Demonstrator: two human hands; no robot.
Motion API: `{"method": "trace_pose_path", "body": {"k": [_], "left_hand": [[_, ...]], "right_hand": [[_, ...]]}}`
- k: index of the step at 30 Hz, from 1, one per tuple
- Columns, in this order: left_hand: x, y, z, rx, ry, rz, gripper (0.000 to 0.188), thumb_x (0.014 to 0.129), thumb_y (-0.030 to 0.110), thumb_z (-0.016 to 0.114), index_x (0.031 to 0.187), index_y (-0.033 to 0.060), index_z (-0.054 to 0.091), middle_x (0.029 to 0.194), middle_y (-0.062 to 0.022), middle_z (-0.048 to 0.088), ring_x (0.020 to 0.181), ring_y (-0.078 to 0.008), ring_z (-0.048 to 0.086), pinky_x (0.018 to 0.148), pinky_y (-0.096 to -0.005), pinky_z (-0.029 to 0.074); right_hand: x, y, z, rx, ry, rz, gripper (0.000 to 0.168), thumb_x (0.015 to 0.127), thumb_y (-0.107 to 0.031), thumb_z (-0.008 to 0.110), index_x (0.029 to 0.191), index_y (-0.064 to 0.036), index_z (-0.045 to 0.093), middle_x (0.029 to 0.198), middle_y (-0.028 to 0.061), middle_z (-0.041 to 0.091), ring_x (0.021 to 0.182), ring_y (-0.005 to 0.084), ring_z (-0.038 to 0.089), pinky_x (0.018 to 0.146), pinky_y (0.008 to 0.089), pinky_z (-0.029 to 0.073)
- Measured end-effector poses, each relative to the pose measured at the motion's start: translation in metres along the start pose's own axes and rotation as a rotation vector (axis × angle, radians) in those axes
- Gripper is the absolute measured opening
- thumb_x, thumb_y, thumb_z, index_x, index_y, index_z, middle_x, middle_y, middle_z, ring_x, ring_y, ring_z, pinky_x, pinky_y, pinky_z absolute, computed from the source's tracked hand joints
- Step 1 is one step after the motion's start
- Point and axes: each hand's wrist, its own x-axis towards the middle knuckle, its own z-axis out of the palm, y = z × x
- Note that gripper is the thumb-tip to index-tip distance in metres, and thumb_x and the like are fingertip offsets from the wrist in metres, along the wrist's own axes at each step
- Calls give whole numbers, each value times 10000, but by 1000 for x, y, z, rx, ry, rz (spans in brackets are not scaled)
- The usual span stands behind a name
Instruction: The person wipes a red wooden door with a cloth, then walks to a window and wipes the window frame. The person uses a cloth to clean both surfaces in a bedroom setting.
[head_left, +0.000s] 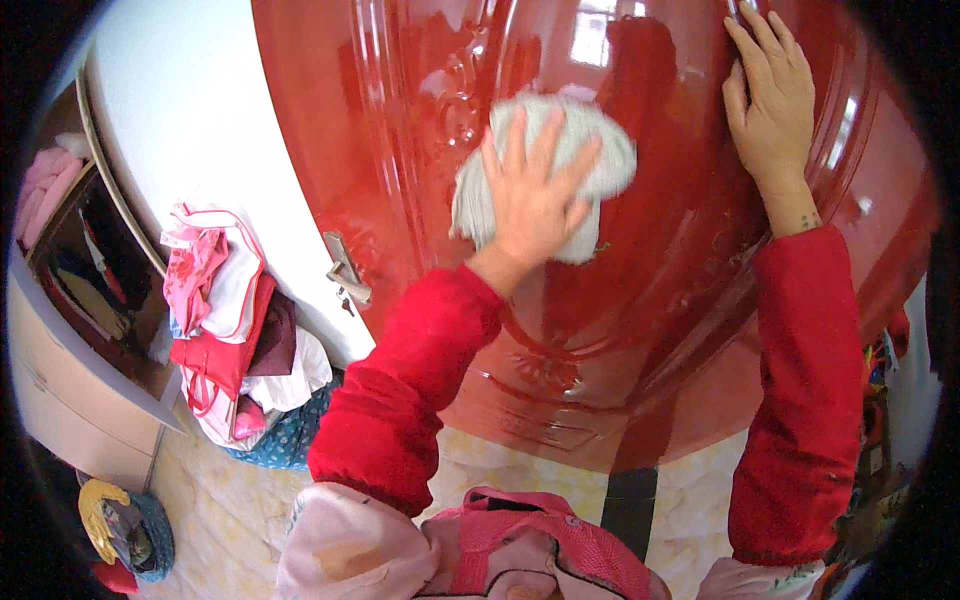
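Observation:
A glossy red panel door (675, 225) with raised moulding fills the space before me. My left hand (532, 180), fingers spread, presses a pale folded cloth (611, 150) flat against the door's middle panel; the hand is slightly blurred. To the right and higher up, my right hand (772, 105) rests on the door's moulding, holding nothing that I can see. Its fingertips reach close to the top of the view. A metal lever handle (349, 270) sits on the door's left side, with keys (345, 301) hanging in the lock below it.
Left of the door, folded clothes and bags (232, 322) are piled by a white wall (187, 112). Beyond stands an open cabinet (97, 247). A basin-like container (146, 532) with cloths is at lower left. A dark strip (630, 510) crosses the pale floor (225, 517).

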Motion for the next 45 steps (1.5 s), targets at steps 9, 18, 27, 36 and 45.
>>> {"method": "trace_pose_path", "body": {"k": [9,18,27,36,45], "left_hand": [[-221,35,30,-173,-670,696,622,828,232,473,1437,240,344,1516,55,285,1373,-202,301,1122,-499,117],[-85,-50,-20,98,-595,927,585,742,357,607,1316,351,497,1467,71,366,1368,-205,316,1110,-514,213],[160,-54,-47,120,-32,424,686,729,288,607,1385,189,432,1460,-119,353,1342,-389,307,1082,-527,269],[213,14,-29,-13,283,233,569,778,220,575,1293,9,458,1356,-224,417,1274,-406,354,1076,-484,274],[19,97,19,-105,-276,427,640,742,277,626,1357,196,469,1409,-45,425,1365,-293,296,1094,-563,196]], "right_hand": [[-2,-8,-9,-91,-103,44,404,793,30,518,1194,-14,533,1334,162,467,1317,356,357,1103,491,260],[1,5,-2,44,10,-4,434,836,-81,524,1269,-112,542,1374,55,484,1302,292,399,1072,416,316],[2,10,-1,9,-55,54,414,804,-108,556,1217,-87,549,1368,69,468,1301,298,383,1072,459,307],[-16,18,-2,303,206,206,324,891,-138,515,1200,-58,572,1317,128,481,1241,306,425,1041,403,335],[-17,20,2,341,300,241,278,930,-187,510,1168,-68,591,1229,123,522,1150,294,474,1000,383,363]]}}
